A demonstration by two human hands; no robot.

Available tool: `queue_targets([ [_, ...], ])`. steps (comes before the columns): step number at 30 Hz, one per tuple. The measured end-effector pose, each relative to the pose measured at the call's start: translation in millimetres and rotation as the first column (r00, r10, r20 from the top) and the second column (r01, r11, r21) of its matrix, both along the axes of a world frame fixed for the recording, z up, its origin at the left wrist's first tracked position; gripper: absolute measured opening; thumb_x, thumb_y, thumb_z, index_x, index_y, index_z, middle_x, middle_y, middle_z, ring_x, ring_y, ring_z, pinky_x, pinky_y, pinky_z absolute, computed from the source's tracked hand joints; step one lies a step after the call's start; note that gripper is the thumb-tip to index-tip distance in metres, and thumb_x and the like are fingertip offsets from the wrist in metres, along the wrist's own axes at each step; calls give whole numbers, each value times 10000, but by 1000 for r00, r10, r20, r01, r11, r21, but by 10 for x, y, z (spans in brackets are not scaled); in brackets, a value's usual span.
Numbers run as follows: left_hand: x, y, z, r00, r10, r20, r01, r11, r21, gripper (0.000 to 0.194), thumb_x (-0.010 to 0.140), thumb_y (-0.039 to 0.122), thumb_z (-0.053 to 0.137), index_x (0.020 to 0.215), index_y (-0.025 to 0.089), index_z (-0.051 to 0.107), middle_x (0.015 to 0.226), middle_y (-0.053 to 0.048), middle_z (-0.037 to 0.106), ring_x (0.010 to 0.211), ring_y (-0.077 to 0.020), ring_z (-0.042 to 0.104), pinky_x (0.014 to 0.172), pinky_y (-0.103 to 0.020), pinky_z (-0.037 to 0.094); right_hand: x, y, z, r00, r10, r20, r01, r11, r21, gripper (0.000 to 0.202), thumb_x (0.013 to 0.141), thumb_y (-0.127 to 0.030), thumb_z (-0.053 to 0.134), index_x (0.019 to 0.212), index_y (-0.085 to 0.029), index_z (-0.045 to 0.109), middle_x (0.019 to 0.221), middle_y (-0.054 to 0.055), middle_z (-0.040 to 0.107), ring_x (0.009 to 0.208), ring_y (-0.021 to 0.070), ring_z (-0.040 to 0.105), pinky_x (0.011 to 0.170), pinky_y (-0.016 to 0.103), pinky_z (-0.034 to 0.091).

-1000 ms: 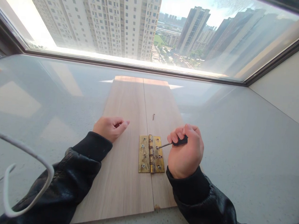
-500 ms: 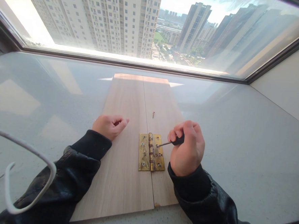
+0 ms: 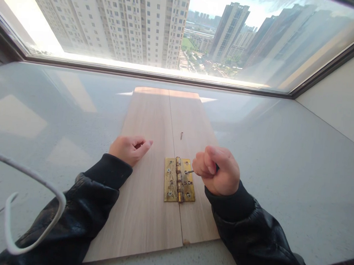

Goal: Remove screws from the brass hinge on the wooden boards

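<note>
A pale grey stone worktop (image 3: 283, 163) runs under a wide window (image 3: 159, 31) with tower blocks beyond the glass. Two wood-grain boards lie side by side at the middle of the worktop, long edges touching, reaching from its near edge towards the window: the left board (image 3: 140, 194) and the narrower right board (image 3: 195, 125).

A white cable (image 3: 38, 184) loops over the near left corner of the worktop.

The left hand (image 3: 129, 149) rests on the outer edge of the left board, fingers curled loosely inward and gripping nothing. The right hand (image 3: 218, 172) hovers over the right board just beside the hinge, fingers closed in a fist around a screwdriver (image 3: 189, 171); the handle is almost wholly hidden, and only the short metal tip shows, pointing left onto the hinge's right leaf.

The brass hinge (image 3: 179, 180) lies flat across the seam between the boards, towards their near end, one leaf on each board.

A single loose screw (image 3: 181, 135) lies on the right board, beyond the hinge, near the seam.
</note>
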State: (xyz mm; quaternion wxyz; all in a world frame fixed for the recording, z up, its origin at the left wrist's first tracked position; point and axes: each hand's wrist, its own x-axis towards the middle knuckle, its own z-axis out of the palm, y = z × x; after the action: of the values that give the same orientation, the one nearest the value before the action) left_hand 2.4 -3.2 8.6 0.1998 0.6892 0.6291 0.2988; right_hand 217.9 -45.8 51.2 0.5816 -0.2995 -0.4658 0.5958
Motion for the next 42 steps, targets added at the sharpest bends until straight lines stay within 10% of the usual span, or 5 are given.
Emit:
queue_targets([
  [3,7,-9,25,1000,1,-6,-2,1000,-10,422,792,468,506,561,138,631,471,26,324,487,-98,325,513,-265,239,53,42,-13,998,66,10,-66,998,-18,456,813,-550,580,529,-208,480,385,-103,262,323,54,188,343,219,150],
  [11,2,-20,35,1000,12,-15,-12,1000,-24,428,787,476,507,573,131,642,469,31,286,477,-94,302,508,-262,231,-107,-83,-173,751,-655,86,648,755,98,311,765,-389,732,639,-216,506,467,-92,446,375,90,441,399,248,338],
  [27,4,-14,29,1000,13,-27,-13,1000,-26,430,783,481,505,571,133,643,464,25,322,477,-98,323,504,-260,239,-9,53,38,998,25,52,-18,991,-129,464,764,-385,646,422,-203,393,357,-83,284,333,52,224,371,248,140],
  [35,8,-26,55,1000,6,-24,-6,1000,-22,418,785,473,505,576,135,636,471,27,290,483,-98,310,507,-258,230,-122,-69,-106,805,-593,-28,594,805,15,300,765,-399,731,669,-221,510,507,-94,454,414,91,462,422,251,370],
  [42,18,-28,61,1000,18,-20,-18,999,-34,421,785,474,500,572,136,634,474,29,286,479,-96,295,508,-263,229,-159,-93,-101,835,-550,26,550,835,3,362,785,-356,711,578,-207,454,459,-88,376,411,69,316,407,234,237],
])
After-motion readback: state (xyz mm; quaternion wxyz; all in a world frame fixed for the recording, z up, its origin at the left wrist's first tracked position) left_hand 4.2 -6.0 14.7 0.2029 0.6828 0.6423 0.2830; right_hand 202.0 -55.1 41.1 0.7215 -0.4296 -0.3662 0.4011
